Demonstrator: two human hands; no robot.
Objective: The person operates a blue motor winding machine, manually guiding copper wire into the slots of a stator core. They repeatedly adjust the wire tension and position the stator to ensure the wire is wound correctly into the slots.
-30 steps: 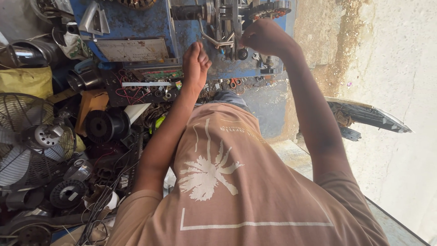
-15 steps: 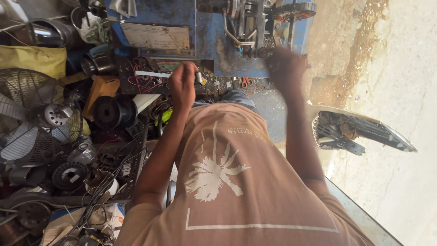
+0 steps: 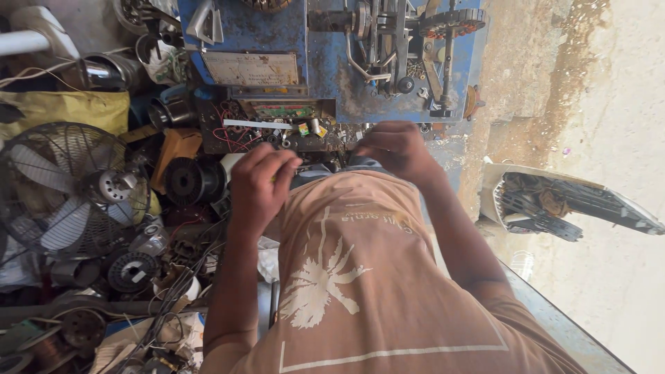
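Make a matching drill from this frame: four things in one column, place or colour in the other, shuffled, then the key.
Things:
1. left hand
2. right hand
3. fan
4. machine

Descriptions:
A. blue, at the top centre
B. wire-guarded, at the far left
C. curled into a loose fist above the shirt
D. fingers bent, just under the machine's lower edge

Pairs: 1-C, 2-D, 3-B, 4-A

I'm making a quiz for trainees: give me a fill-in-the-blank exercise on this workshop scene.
1. The machine ahead of both hands is painted ____.
2. The fan lies on the person's ____ side.
3. The shirt bears a white ____ tree.
4. The left hand is curled ____.

Answers: blue; left; palm; shut
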